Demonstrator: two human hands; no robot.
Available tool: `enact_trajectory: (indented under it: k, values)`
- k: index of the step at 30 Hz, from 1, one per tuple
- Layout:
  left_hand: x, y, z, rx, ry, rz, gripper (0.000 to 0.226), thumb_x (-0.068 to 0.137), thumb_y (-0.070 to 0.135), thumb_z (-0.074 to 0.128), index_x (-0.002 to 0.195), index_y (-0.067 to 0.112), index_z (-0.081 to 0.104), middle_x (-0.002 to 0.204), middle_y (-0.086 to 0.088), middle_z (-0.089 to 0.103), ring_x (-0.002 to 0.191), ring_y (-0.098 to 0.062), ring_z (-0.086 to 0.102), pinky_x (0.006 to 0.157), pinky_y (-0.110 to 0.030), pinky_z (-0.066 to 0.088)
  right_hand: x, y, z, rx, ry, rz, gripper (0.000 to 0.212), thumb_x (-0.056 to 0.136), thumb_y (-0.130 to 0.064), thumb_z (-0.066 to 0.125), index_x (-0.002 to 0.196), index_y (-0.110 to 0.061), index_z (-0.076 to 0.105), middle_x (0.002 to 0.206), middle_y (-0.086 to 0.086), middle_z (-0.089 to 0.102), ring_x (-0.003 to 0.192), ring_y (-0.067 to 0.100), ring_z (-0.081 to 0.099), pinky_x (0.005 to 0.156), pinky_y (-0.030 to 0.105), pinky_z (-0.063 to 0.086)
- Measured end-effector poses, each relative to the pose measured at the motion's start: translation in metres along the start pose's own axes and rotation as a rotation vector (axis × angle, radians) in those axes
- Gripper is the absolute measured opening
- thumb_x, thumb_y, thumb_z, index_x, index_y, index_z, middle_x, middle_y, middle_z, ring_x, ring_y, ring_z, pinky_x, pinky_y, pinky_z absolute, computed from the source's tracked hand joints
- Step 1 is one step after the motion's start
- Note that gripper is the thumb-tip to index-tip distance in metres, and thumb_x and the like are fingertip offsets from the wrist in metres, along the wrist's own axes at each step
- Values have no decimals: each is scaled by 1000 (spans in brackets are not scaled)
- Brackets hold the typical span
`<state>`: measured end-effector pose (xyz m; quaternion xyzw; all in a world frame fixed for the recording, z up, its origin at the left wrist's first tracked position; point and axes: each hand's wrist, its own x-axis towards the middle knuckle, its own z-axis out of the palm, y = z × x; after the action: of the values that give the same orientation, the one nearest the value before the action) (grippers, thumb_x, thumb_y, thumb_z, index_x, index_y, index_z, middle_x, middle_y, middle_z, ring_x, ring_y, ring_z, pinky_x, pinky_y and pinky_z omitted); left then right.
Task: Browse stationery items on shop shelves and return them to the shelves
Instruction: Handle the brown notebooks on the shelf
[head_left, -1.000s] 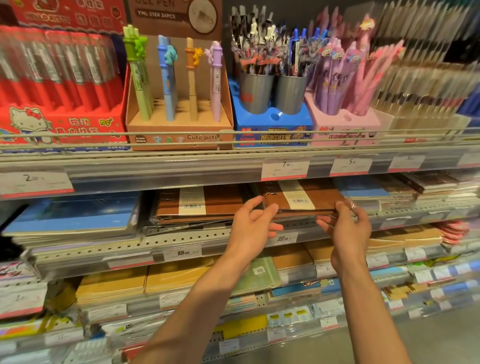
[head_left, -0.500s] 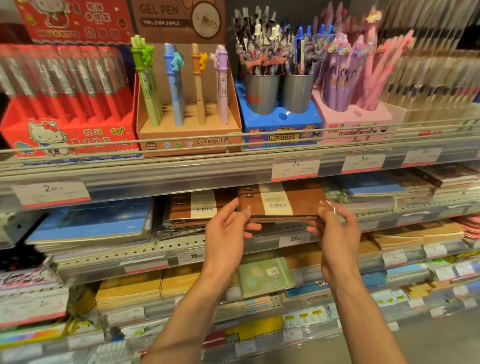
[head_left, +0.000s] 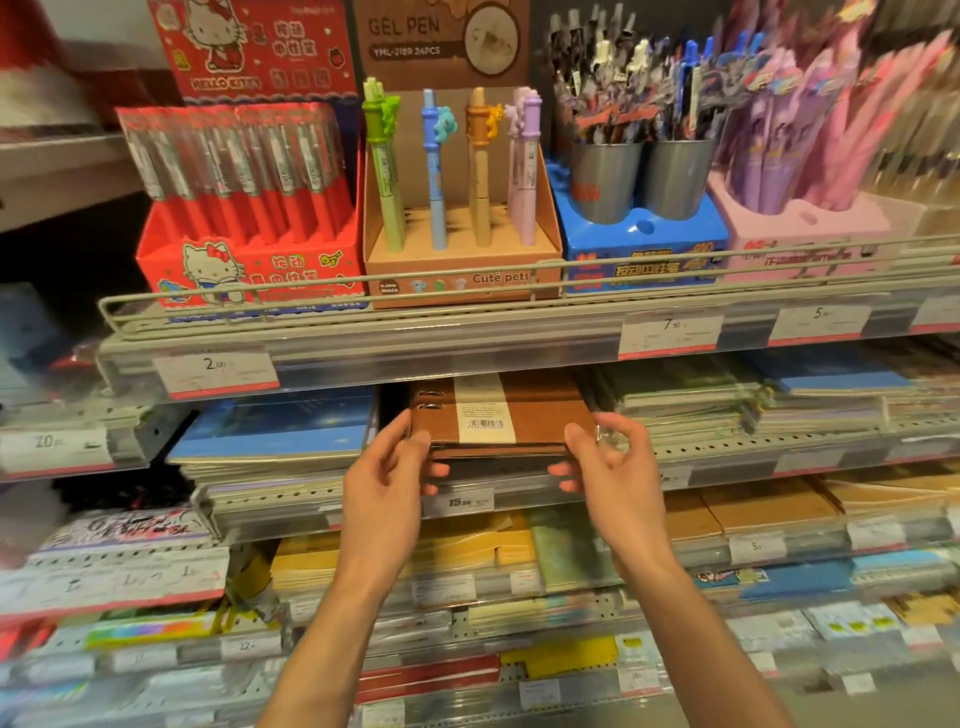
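A brown ring-bound notebook (head_left: 540, 415) with a cream barcode band lies level at the front of the second shelf (head_left: 727, 452), on top of another brown notebook. My left hand (head_left: 389, 478) grips its left end, thumb on the cover, fingers underneath. My right hand (head_left: 608, 467) holds its right end the same way, with a ring on one finger. The notebook's back end is hidden under the shelf above.
The top shelf has a wire rail (head_left: 363, 291) and pen displays: a red Hello Kitty box (head_left: 249, 249), a "Cute pets" gel pen box (head_left: 457, 228), two metal cups (head_left: 639, 176) of pens, pink pens (head_left: 810, 145). Blue notebooks (head_left: 280, 431) lie left; stacked notebooks fill lower shelves.
Both hands have carried the brown notebook leftwards along the second shelf, from the right-hand brown stack to the left-hand one. The view has shifted left and closer.
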<state>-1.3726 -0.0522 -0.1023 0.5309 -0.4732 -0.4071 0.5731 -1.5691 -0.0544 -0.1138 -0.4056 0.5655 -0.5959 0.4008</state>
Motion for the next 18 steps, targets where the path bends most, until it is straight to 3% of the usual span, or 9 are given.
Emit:
enact_trajectory:
  k: [2,6,11,16,18]
  values:
    - [-3,-1,-3,111,-1,73,43,96,37,54,138,30,51,98,12,71,86,-3,66,69,-21,55,1,2,-7,-149,36,-47,50,90,-49,64,132,-31,43,91,0,72,77,8,70,81,33,57]
    - [-1,-2,-12,332,62,243,55,85,51,60,136,31,52,115,10,52,90,1,59,74,-11,49,-6,6,-17,-390,38,-213,67,80,-63,65,139,-40,43,116,-14,51,85,1,63,82,25,53]
    - [4,-7,-14,481,-45,323,63,82,59,63,139,37,48,133,16,49,82,-2,63,73,-22,53,-2,12,-23,-488,14,-322,58,78,-61,69,130,-41,53,139,-15,37,86,3,64,87,30,56]
    - [11,-11,-11,469,-9,304,60,86,55,60,142,39,44,106,6,64,76,-2,61,68,-20,47,7,5,-19,-532,14,-357,52,84,-57,67,130,-36,52,117,-14,56,83,-5,60,81,28,53]
    - [14,-12,-10,481,6,315,61,88,52,59,144,36,42,107,9,62,76,-2,61,69,-18,48,11,6,-15,-516,13,-358,53,84,-57,67,130,-35,53,116,-13,57,81,-4,60,81,29,54]
